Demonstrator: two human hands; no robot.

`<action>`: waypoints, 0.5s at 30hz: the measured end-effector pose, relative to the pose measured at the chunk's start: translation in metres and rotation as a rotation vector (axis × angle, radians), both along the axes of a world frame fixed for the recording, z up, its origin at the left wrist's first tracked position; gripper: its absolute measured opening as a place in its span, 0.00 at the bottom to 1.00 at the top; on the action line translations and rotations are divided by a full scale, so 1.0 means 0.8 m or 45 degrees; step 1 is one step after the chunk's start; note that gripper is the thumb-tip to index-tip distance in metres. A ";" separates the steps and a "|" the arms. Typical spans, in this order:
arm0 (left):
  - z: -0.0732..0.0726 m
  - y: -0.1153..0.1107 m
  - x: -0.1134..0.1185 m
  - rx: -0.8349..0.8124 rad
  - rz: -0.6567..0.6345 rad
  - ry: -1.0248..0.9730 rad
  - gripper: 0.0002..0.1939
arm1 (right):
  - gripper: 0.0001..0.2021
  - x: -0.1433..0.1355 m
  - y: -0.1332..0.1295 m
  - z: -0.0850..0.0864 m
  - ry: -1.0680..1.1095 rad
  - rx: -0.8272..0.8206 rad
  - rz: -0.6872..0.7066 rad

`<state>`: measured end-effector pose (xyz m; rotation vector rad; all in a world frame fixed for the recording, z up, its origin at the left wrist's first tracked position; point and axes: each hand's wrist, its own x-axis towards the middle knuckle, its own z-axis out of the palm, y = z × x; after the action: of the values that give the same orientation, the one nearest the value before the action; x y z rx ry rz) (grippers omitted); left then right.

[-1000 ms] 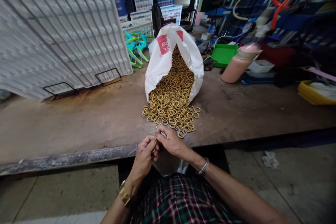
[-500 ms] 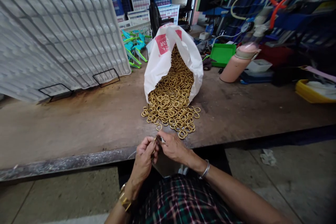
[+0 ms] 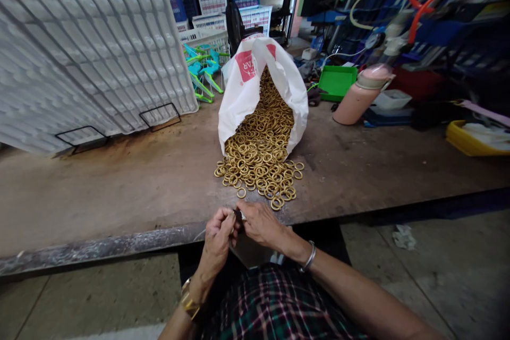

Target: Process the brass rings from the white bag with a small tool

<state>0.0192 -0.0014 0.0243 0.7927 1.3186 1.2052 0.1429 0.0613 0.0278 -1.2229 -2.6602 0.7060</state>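
My left hand (image 3: 220, 229) is closed in a pinch just off the table's front edge. A brass-coloured ring shows faintly at its fingertips, mostly hidden by them. Against it, my right hand (image 3: 263, 226) is closed on a small dark tool (image 3: 239, 214) with a pale part; its exact kind is too small to make out. Both sets of fingertips meet. Just beyond my hands, a pile of brass-coloured rings (image 3: 265, 170) spills from the mouth of a white plastic bag (image 3: 235, 111) lying on its side. A single ring (image 3: 241, 193) lies nearest my fingers.
Stacked white plastic trays (image 3: 99, 37) lean at the left on black wire stands. Teal and green plastic pieces (image 3: 205, 74) lie behind. To the right are a pink bottle (image 3: 356, 98), a green tray (image 3: 338, 84) and a yellow tray (image 3: 470, 141). The wooden table (image 3: 119, 186) ends before me.
The right fingers and the small dark tool have shifted slightly against the left fingertips. The ring in the left fingers shows less now. Bag and pile stay as they were.
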 end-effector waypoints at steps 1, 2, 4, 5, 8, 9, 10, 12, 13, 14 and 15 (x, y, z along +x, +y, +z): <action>0.000 -0.001 -0.001 0.004 -0.001 0.019 0.14 | 0.12 0.000 0.001 -0.001 -0.015 -0.001 -0.003; 0.000 -0.002 -0.001 0.015 -0.005 0.040 0.14 | 0.13 -0.001 0.003 -0.002 -0.023 -0.002 -0.008; 0.002 -0.003 -0.001 0.049 -0.024 0.056 0.14 | 0.13 -0.002 0.008 -0.004 -0.007 -0.016 -0.023; 0.003 -0.004 0.000 0.059 -0.036 0.046 0.13 | 0.13 -0.003 0.011 -0.005 0.028 -0.032 -0.033; 0.004 -0.003 0.001 0.035 -0.022 0.008 0.13 | 0.09 -0.005 0.015 -0.007 0.260 -0.128 -0.148; 0.003 -0.002 0.001 0.019 -0.008 0.011 0.14 | 0.09 -0.006 0.015 -0.006 0.375 -0.184 -0.207; 0.003 -0.001 0.000 0.009 0.001 0.023 0.14 | 0.10 -0.006 0.015 -0.005 0.496 -0.253 -0.257; 0.000 0.000 0.000 0.008 -0.012 0.058 0.14 | 0.12 -0.006 0.012 -0.002 0.692 -0.398 -0.285; -0.001 0.000 -0.001 0.014 -0.030 0.078 0.15 | 0.12 -0.006 0.010 -0.001 0.747 -0.451 -0.262; -0.001 0.000 -0.001 0.023 -0.045 0.098 0.15 | 0.12 -0.006 0.009 0.000 0.776 -0.482 -0.230; -0.002 0.000 -0.001 0.030 -0.056 0.114 0.15 | 0.11 -0.006 0.008 0.001 0.785 -0.496 -0.208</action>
<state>0.0184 -0.0014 0.0227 0.8970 1.3545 1.1637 0.1382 0.0678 0.0284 -1.0509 -1.9544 1.3555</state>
